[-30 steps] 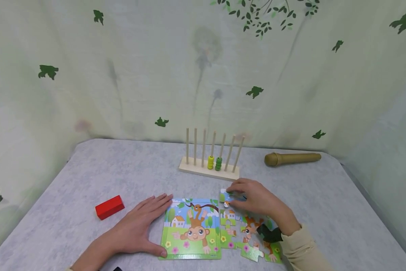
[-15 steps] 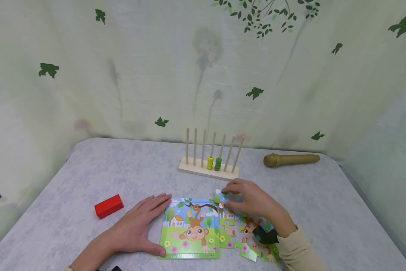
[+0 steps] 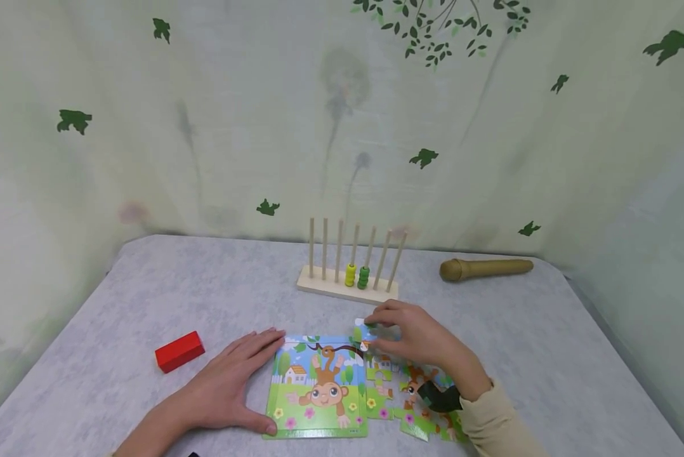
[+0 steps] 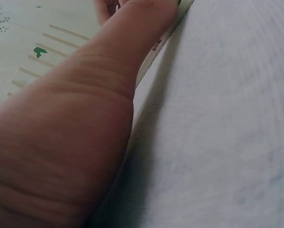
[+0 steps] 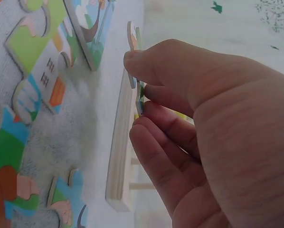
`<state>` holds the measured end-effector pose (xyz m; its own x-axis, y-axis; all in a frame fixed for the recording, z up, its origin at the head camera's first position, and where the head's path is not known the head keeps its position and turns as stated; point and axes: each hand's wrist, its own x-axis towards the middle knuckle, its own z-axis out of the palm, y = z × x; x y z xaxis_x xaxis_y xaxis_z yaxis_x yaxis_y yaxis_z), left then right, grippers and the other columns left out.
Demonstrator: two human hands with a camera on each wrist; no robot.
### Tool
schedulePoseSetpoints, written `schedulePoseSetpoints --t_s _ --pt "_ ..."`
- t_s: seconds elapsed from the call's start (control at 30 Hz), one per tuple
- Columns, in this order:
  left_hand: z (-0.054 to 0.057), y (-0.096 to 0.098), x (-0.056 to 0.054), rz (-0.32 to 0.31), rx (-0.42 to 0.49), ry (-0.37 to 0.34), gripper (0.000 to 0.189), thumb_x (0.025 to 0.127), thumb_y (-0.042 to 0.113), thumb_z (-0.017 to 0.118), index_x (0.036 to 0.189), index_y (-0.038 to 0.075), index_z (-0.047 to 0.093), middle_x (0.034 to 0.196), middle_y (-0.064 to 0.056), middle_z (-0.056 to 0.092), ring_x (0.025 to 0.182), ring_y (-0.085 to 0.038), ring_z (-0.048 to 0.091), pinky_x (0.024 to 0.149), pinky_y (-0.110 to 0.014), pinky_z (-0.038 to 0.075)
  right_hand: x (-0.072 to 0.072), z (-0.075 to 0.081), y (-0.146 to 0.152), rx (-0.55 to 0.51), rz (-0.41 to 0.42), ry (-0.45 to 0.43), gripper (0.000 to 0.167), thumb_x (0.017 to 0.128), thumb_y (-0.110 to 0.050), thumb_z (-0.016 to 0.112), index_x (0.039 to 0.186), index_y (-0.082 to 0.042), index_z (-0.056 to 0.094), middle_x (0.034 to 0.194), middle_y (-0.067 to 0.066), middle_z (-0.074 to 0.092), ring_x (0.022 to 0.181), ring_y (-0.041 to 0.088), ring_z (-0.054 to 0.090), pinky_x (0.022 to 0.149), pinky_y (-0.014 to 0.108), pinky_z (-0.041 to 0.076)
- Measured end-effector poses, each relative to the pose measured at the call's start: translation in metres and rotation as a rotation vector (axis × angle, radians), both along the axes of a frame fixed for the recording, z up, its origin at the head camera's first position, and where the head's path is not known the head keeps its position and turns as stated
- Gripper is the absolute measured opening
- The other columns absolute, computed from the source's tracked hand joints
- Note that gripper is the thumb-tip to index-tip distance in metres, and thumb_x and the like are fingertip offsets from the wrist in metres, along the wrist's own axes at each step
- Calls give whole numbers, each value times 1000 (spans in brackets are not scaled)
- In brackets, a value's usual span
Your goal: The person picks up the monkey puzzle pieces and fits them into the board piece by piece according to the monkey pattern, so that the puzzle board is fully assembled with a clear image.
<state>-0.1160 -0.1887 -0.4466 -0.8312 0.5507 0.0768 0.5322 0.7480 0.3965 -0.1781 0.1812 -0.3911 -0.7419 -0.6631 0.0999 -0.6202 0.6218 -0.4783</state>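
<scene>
My left hand (image 3: 230,384) lies against the left side of a square monkey picture board (image 3: 319,422), fingers straight and spread, thumb at its lower left corner. Between thumb and fingertips, my right hand (image 3: 413,335) pinches a jigsaw puzzle piece (image 3: 360,331) just off the board's upper right corner. The right wrist view has this piece (image 5: 132,35) nearly edge-on, raised above the table. Below the right hand lie loose puzzle pieces (image 3: 379,406), some partly covered by the right wrist. In the left wrist view, the forearm and thumb base (image 4: 146,14) hide most of the board.
A wooden peg stand (image 3: 342,291) with yellow and green beads stands behind the board. A red block (image 3: 179,351) lies to the left. At the back right rests a brown wooden stick (image 3: 487,268) with a rounded end. A printed curtain (image 3: 233,127) hangs behind the table.
My right hand has moved a little left with the puzzle piece, closer to the board's upper right corner. The left hand stays in place on the board's edge.
</scene>
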Motion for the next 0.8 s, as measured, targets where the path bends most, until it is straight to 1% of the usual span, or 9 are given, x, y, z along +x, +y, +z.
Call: schedulePoseSetpoints --t_s 0.13,0.4,0.57,0.8 --pt "-2 0 0 -1 3 -5 123 64 94 63 159 20 41 167 6 32 149 -23 35 116 -59 38 1 3 -5 15 -3 3 33 95 -26 76 126 -15 72 122 -1 67 95 15 64 80 32 56" --pt "-3 0 -1 -3 3 19 123 64 94 63 159 20 41 167 6 33 150 -23 34 116 -58 39 0 11 -14 26 4 35 33 96 -25 75 126 -14 72 124 0 66 98 18 65 82 32 55" --pt "-3 -1 -1 -6 -1 14 122 64 94 63 159 21 41 167 6 33 150 -23 34 116 -58 38 0 13 -22 22 14 28 32 96 -26 75 126 -14 72 123 -1 67 98 18 65 83 30 55" --pt "-2 -1 0 -3 12 8 122 64 94 64 159 19 42 166 5 34 150 -23 35 116 -59 37 0 15 -34 8 35 24 32 96 -27 75 126 -16 73 122 -3 67 100 14 63 84 29 55"
